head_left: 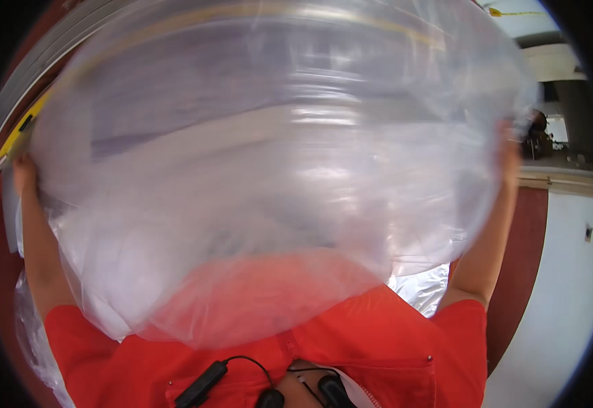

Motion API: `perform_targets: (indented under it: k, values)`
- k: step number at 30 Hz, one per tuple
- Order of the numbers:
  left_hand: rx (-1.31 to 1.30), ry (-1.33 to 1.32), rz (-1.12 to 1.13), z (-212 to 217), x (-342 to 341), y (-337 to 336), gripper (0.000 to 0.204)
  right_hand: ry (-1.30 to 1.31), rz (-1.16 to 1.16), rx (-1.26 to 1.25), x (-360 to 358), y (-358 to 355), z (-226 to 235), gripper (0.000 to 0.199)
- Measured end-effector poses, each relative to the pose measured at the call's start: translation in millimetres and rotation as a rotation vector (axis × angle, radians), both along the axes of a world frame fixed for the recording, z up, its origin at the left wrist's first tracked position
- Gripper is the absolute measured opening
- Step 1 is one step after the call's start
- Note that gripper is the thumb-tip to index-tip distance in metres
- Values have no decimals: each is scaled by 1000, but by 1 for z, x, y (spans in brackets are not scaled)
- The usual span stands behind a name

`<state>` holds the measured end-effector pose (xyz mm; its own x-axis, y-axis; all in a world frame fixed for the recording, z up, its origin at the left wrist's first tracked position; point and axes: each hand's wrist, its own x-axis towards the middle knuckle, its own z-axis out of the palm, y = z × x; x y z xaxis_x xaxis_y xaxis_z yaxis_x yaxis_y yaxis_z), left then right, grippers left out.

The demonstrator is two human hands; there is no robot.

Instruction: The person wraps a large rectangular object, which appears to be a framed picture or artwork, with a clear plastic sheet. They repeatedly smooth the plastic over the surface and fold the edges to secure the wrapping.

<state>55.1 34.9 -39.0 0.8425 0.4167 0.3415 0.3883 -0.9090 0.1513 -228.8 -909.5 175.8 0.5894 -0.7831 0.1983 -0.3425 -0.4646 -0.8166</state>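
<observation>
A large clear plastic bag [255, 170], puffed out with air, spreads across most of the view in front of my chest. Both my arms reach up and apart around it. At the far left my left hand [25, 174] is closed on the bag's edge, its fingertips partly hidden by the film. On the right side my right hand [507, 148] grips the opposite edge; motion blurs it. The bag's lower part droops over my red shirt [378, 340], which shows through the film. Whatever lies behind the bag is only hazily visible.
More crumpled clear plastic [422, 289] shows beside my right upper arm, and some hangs by my left arm [41, 272]. A yellow-edged thing [27, 126] stands at the left. Dark objects [540, 136] rest on a ledge at the right, above a red and white wall [562, 292].
</observation>
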Motion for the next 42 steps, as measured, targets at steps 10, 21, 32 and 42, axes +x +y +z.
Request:
perform_targets:
  k: [10, 21, 32, 42]
  values:
    - [-47, -40, -127, -6, -11, 23, 36, 1294, 600, -458, -48, -4, -80, 31]
    - [94, 53, -115, 12, -63, 61, 34, 501, 746, -986, 149, 146, -124, 70]
    - [11, 35, -148, 34, -80, 22, 34, 512, 484, -841, 143, 86, -135, 70]
    - [1, 17, -145, 30, -90, 30, 31, 415, 370, -787, 147, 74, -134, 54]
